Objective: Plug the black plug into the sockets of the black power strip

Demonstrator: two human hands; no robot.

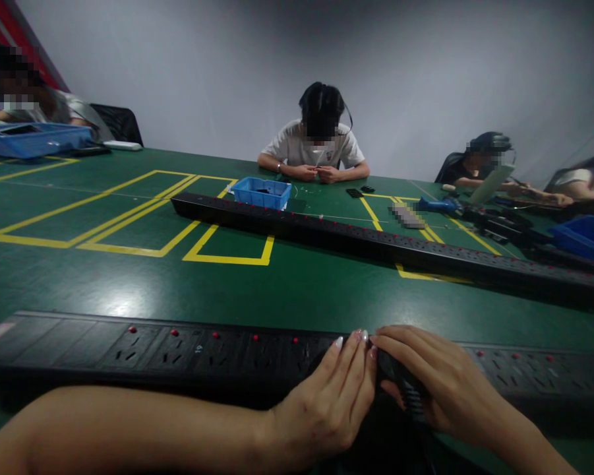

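Note:
A long black power strip with rows of sockets and small red dots lies across the table in front of me. My right hand is closed around a black plug with a ribbed cord end, held down against the strip's sockets. Whether its pins are inserted is hidden. My left hand rests on the strip just left of the plug, its fingers stretched out side by side with the tips near the right fingertips. The left thumb is hidden.
Beyond lies a second long black power strip, running diagonally on the green table with yellow tape outlines. A blue bin stands behind it. A person sits opposite; others sit left and right. Black equipment and another blue bin are at right.

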